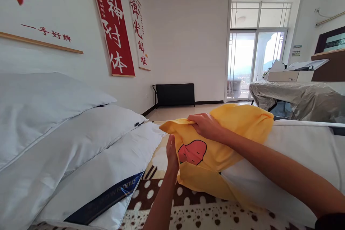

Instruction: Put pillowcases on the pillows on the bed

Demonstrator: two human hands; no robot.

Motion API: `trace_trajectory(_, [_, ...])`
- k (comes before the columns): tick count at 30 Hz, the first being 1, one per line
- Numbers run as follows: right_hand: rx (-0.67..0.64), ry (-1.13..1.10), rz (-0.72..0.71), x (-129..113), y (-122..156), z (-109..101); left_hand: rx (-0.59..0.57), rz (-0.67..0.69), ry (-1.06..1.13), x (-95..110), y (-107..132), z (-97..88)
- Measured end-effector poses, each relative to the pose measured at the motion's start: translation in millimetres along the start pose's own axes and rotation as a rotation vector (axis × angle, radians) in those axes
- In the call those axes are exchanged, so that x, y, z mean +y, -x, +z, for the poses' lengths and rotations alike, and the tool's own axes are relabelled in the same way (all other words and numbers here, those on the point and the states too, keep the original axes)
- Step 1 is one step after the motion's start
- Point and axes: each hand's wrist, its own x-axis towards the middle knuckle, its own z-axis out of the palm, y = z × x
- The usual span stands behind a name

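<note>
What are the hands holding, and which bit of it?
The yellow cloth: the right hand grips its upper edge near the pointed corner; the left hand is at its left edge, fingers mostly hidden, grip unclear.

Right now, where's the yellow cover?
In the head view, the yellow cover is mostly right of centre, left hand and right hand on its left half, white bedding to its right.

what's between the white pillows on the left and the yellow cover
In the head view, a strip of patterned blanket, with the left forearm in front of it and the left hand at the yellow cover.
</note>
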Motion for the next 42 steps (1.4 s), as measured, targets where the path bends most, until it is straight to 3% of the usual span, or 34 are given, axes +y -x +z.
trace_trajectory(4, [-0.008, -0.144, 0.023, 2.9, -4.7, 1.7, -0.080, 0.130, -0.171, 9.5, 36.1, -18.7])
trace_trajectory(8, [0.020, -0.255, -0.031, 2.1, -11.0, 8.7, -0.062, 0.152, -0.348, 5.3, 51.0, -16.1])
trace_trajectory(13, [0.003, -0.261, -0.017, 3.9, -12.6, 8.5, 0.031, -0.057, -0.039, -11.0, 41.6, -18.5])
trace_trajectory(18, [-0.031, -0.135, -0.015, -1.7, -10.5, 4.7, -0.041, -0.240, 0.049, -15.7, 33.2, -36.5])
trace_trajectory(22, [-0.064, 0.054, -0.067, -6.6, -4.9, 0.3, -0.100, -0.296, 0.094, -16.9, 28.3, -36.9])
trace_trajectory(27, [0.024, 0.219, -0.095, 5.6, 11.2, -17.3, -0.166, -0.301, 0.090, -3.3, 20.5, -33.9])
trace_trajectory(32, [0.087, 0.154, -0.166, 35.4, 19.1, -25.6, -0.229, -0.231, 0.020, 13.2, 11.7, -32.6])
trace_trajectory(35, [0.078, 0.025, -0.253, 47.0, 17.5, -22.9, -0.178, -0.100, -0.019, 22.7, 2.0, -26.5])
trace_trajectory(38, [0.051, -0.050, -0.263, 43.8, 15.1, -19.1, -0.130, 0.023, -0.074, 41.1, -8.6, -11.5])
trace_trajectory(42, [0.106, 0.040, -0.196, 26.6, 14.1, -10.9, -0.224, 0.179, -0.292, 75.3, -12.4, 11.9])
